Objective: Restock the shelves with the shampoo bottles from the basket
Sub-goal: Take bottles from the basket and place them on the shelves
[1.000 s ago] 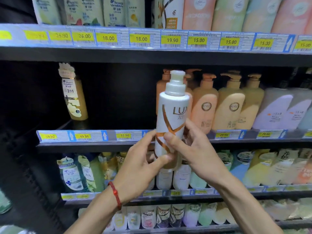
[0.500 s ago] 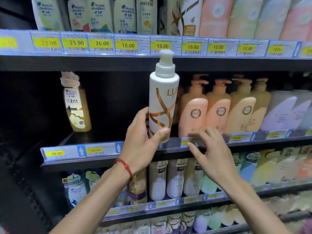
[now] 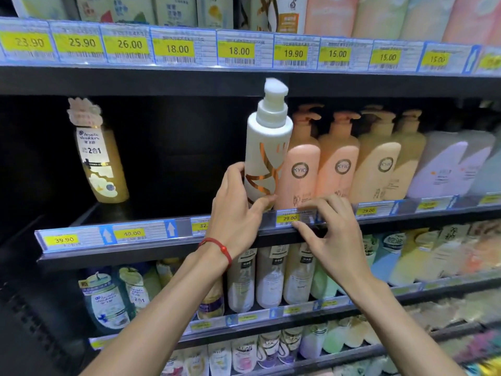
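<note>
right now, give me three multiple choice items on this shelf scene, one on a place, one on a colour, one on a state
1. Where is the white pump bottle?
A. lying on the bottom shelf
B. at the middle shelf, just left of the pink pump bottle
C. on the top shelf among the pouches

2. What colour is the band on the left wrist?
A. red
B. blue
C. green

3. What is the right hand doing?
A. gripping the white pump bottle
B. holding a basket
C. resting its fingers at the price-tag rail, holding nothing

Answers:
1 B, the left hand holds it upright beside the pink bottle.
2 A, a red cord with a bead circles the wrist.
3 C, its fingers lie by the 29.00 tag with nothing in them.
</note>
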Demonstrator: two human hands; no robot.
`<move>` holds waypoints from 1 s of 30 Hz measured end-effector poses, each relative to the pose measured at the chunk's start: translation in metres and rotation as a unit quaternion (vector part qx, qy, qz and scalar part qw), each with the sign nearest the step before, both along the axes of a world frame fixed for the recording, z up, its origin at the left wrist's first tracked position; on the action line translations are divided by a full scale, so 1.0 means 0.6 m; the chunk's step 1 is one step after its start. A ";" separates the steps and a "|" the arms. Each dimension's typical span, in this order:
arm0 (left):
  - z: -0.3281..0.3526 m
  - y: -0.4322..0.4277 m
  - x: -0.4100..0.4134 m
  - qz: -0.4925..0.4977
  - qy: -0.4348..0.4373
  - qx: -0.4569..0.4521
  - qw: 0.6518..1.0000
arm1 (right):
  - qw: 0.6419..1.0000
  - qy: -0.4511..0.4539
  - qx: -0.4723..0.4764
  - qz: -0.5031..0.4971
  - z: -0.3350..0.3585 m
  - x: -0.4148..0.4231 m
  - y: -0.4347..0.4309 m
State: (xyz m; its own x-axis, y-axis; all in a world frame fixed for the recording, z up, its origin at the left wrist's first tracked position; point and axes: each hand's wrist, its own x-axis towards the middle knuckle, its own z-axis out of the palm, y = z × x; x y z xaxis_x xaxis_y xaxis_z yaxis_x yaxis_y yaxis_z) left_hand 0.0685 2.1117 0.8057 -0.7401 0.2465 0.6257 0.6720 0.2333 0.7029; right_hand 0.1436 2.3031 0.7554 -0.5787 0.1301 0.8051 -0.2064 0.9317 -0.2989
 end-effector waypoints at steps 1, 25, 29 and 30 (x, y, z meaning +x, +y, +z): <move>-0.004 0.000 0.001 0.009 0.004 -0.013 1.000 | 1.000 0.000 -0.001 0.002 -0.001 -0.001 0.001; 0.022 -0.001 -0.002 0.104 -0.070 -0.187 0.974 | 1.000 -0.001 -0.010 0.008 -0.009 -0.001 0.006; 0.017 0.003 0.001 0.121 -0.054 -0.192 0.972 | 1.000 -0.004 -0.005 0.011 -0.010 -0.001 0.011; 0.016 0.004 0.002 0.124 -0.050 -0.197 0.971 | 1.000 -0.003 -0.002 0.012 -0.011 -0.001 0.011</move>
State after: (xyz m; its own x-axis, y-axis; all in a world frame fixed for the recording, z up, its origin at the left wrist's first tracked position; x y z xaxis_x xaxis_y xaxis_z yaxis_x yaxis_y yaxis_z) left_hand 0.0694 2.1139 0.8151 -0.8598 0.2584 0.4405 0.4932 0.6438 0.5850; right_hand 0.1433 2.3099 0.7491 -0.5868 0.1200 0.8008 -0.2260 0.9254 -0.3043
